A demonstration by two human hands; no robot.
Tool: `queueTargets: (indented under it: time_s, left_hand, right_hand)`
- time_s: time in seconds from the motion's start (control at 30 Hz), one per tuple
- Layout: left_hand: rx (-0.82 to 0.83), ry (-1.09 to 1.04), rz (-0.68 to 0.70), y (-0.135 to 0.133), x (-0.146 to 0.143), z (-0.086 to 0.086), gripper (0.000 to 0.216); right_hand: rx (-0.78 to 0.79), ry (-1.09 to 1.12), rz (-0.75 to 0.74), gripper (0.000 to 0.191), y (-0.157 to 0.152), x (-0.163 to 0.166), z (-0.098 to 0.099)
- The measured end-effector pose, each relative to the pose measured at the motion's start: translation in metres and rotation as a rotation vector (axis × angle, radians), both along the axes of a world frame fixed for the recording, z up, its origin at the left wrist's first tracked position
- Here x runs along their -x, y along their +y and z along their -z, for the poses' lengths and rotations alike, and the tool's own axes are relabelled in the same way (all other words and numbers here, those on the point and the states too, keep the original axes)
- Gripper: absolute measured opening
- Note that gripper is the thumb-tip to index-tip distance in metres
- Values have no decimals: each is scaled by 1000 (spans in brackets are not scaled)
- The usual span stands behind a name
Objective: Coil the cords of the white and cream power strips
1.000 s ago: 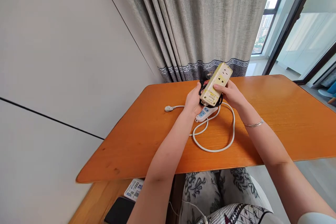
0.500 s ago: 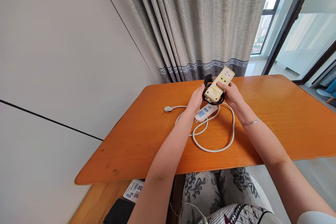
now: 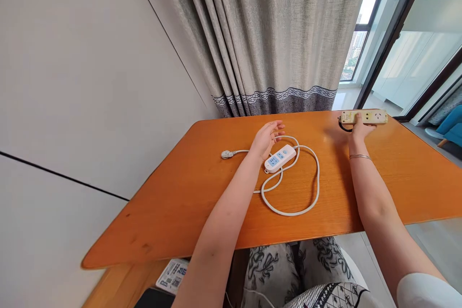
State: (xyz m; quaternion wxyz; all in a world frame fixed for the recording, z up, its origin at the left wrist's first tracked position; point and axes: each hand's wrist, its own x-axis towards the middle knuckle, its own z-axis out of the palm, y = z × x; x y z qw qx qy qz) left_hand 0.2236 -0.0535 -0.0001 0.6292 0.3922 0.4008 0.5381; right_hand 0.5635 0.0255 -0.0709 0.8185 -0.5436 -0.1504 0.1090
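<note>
My right hand (image 3: pixel 361 130) grips a yellowed power strip (image 3: pixel 368 116) near the table's far right side, thumb across its top. A bit of its black cord (image 3: pixel 344 127) shows at the strip's left end; the rest is hidden. My left hand (image 3: pixel 266 138) is empty, fingers apart, just above and left of a white power strip (image 3: pixel 280 158) with blue socket panels. That strip lies on the table among loops of its white cord (image 3: pixel 317 183). The cord's white plug (image 3: pixel 227 154) rests to the left of my left forearm.
The orange wooden table (image 3: pixel 173 202) has rounded corners. Behind it hangs a grey curtain (image 3: pixel 281 33), with a white wall panel (image 3: pixel 72 82) at left. A printed card or box (image 3: pixel 172 275) and a dark object (image 3: pixel 155 298) sit below the table's front left edge.
The yellowed power strip with its black cord has moved right, away from my left hand, carried by my right hand alone. My left hand has let go and stays over the white strip.
</note>
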Motion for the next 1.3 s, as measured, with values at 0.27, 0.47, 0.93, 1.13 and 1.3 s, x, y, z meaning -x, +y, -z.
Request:
queueTargets:
  time_s: [0.27, 0.47, 0.93, 1.13, 1.3]
  left_hand:
    - [15, 47, 49, 0, -2, 4, 13]
    - [24, 91, 83, 5, -2, 13, 11]
    - [-223, 561, 96, 11, 10, 17, 8]
    - [-378, 1008, 172, 11, 25, 16, 12]
    - [-421, 1143, 189, 14, 24, 26, 24]
  right_hand:
    - [298, 67, -14, 53, 4, -17, 35]
    - [531, 31, -28, 69, 11, -29, 33]
    - [886, -89, 94, 92, -10, -20, 16]
    - [843, -68, 93, 63, -18, -20, 12]
    - [763, -140, 151, 53, -23, 0, -3]
